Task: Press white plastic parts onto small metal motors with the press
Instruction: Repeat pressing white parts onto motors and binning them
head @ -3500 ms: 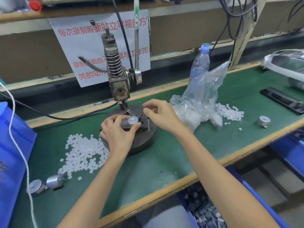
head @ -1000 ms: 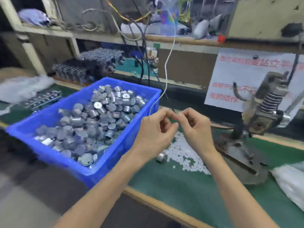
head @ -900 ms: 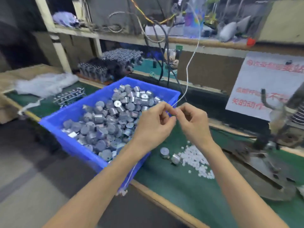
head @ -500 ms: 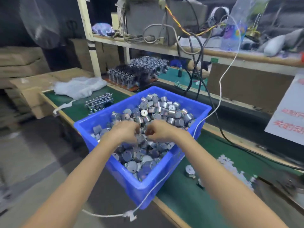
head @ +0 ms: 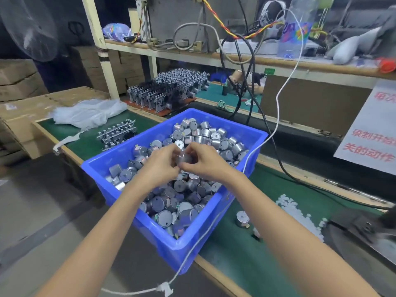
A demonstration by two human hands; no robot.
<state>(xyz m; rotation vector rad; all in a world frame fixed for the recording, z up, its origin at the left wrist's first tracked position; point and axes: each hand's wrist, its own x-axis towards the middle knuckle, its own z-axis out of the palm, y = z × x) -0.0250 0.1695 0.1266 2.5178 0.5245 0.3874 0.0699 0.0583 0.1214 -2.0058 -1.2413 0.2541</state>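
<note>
At centre frame, the left hand (head: 161, 166) and right hand (head: 206, 165) meet fingertip to fingertip just above the blue bin (head: 171, 251). Both have their fingers curled round one held motor (head: 184, 157), a small metal cylinder pinched between them; motion blur hides its detail.

The bin sits at the near edge of the green mat (head: 235, 254), one corner overhanging the bench edge. It is heaped with motors (head: 199, 133), lying at all angles.

Lower right of the bin, a loose motor (head: 242, 218) stands on the mat, well apart from the hands. Further right lies a scatter of white plastic parts (head: 297, 215). At the lower right edge of the frame, the round base of the press (head: 362, 230) shows only in part and is blurred.

A white cord (head: 278, 93) runs from the upper right, across the bin's right rim, to the bottom of the frame. A paper sign (head: 368, 133) with red characters hangs at the right edge.
</note>
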